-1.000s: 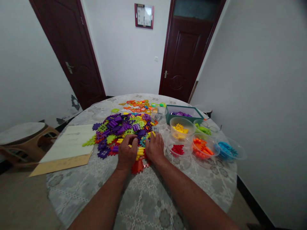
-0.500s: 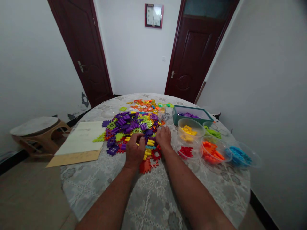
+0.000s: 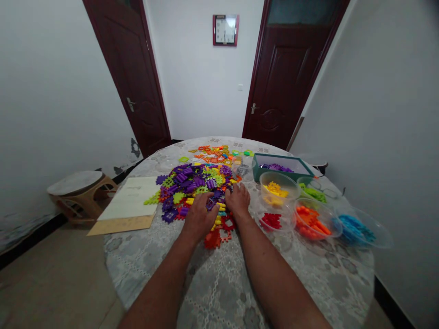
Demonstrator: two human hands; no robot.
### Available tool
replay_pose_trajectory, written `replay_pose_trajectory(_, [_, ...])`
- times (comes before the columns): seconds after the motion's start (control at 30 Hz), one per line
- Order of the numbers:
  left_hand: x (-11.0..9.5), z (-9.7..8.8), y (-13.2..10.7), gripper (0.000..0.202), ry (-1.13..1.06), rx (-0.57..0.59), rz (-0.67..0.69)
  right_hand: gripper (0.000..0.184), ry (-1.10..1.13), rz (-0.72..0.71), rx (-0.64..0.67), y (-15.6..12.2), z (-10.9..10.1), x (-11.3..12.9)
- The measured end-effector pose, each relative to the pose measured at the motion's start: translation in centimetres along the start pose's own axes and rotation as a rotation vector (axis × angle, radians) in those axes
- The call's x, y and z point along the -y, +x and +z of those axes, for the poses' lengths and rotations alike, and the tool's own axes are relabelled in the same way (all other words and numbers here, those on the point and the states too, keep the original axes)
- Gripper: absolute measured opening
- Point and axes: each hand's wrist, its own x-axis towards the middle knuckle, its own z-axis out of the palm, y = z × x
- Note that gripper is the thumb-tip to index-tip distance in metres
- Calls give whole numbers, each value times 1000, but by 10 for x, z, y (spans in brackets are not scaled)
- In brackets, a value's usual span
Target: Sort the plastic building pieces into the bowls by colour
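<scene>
The left hand (image 3: 200, 215) and right hand (image 3: 239, 200) seem to be picking through the pile (image 3: 187, 180) near the bench's (image 3: 216, 283) middle, fingers bent, though I can't tell if either grip pinches anything; next probably needs one bit held tight.

On the table (image 3: 212, 292), the heap of pieces (image 3: 187, 185) is flanked by paper (image 3: 126, 198) left and bowls (image 3: 380, 228) right; beyond the bowls a box (image 3: 257, 172) is set.

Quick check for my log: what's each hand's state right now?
Left hand: fingers curled beside a purple piece; whether it's held can't be told.
Right hand: at the pile's right edge; grip can't be told.
</scene>
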Motion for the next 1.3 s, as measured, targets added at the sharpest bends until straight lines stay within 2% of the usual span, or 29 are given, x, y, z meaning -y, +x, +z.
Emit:
replay_pose_trajectory(0.07, [6, 2, -15, 59, 87, 119, 65, 42, 6, -15, 23, 0, 0, 0])
replay_pose_trajectory(0.13, [14, 8, -37, 94, 181, 223, 84, 37, 15, -21, 41, 1, -1, -2])
replay_pose_trajectory(0.2, [22, 18, -58, 120, 307, 253, 37, 36, 22, -23, 49, 1, -3, -4])
replay_pose_trajectory(0.27, [28, 29, -73, 128, 388, 247, 11, 36, 30, -33, 57, 0, -5, -6])
replay_pose_trajectory(0.33, [31, 38, -78, 125, 414, 201, 20, 37, 39, -49, 69, -2, -7, -7])
replay_pose_trajectory(0.43, [33, 47, -72, 116, 380, 150, 77, 31, 57, -82, 83, -6, -10, -5])
replay_pose_trajectory(0.63, [37, 54, -59, 114, 346, 110, 90, 35, 124, -138, 111, -22, -20, -1])
replay_pose_trajectory(0.83, [37, 52, -58, 96, 292, 63, 181, 33, 251, -236, 147, -63, -37, -1])
replay_pose_trajectory(0.93, [35, 48, -59, 94, 246, 40, 188, 32, 314, -263, 150, -84, -44, 3])
replay_pose_trajectory(1.1, [30, 43, -57, 99, 134, 71, 152, 31, 585, -188, 120, -103, -47, 9])
replay_pose_trajectory(1.17, [28, 41, -55, 97, 97, 68, 164, 31, 709, -144, 110, -104, -45, 10])
replay_pose_trajectory(1.3, [26, 39, -48, 92, 5, 101, 186, 32, 822, -88, 113, -101, -41, 10])
